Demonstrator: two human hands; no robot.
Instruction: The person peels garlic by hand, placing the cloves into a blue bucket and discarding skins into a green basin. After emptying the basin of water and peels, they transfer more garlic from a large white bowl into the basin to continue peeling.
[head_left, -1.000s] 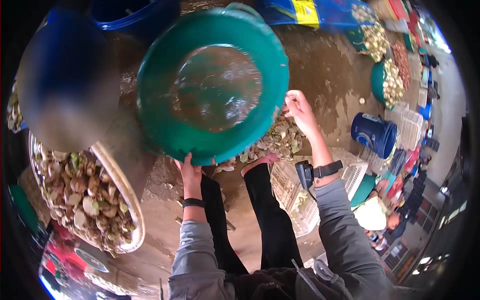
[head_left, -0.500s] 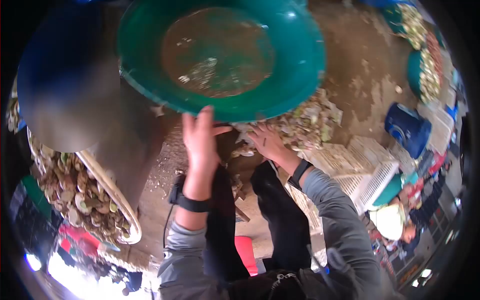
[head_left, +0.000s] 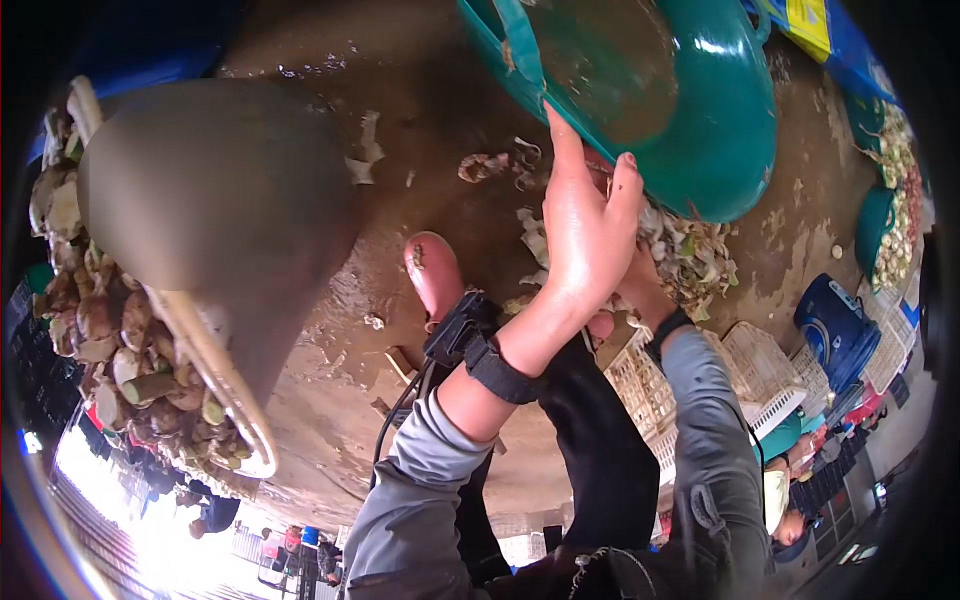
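Note:
A large green basin (head_left: 715, 150) with brownish water inside is at the top right, tilted, and a green strap-like handle (head_left: 518, 45) shows at its left side. My left hand (head_left: 588, 225) reaches across to its near rim. The index finger and thumb lie spread against the rim, while the other fingers are hidden below it; the hand seems to have hold of the basin. My right hand (head_left: 642, 275) is behind the left one, under the rim and beside a heap of pale peelings (head_left: 695, 255). Its fingers are out of sight.
At the left a long pale-rimmed container (head_left: 225, 395) is heaped with thick cut roots or stems (head_left: 130, 350). A large blurred dark shape (head_left: 220, 190) stands over it. White plastic crates (head_left: 755, 370) and a blue bucket (head_left: 832, 325) stand at the right. The floor (head_left: 330, 330) is wet.
The basin has shifted right and tilted. My left hand has crossed rightward with it, over my right hand. A pink shoe tip has come into view, and the camera view has turned a little.

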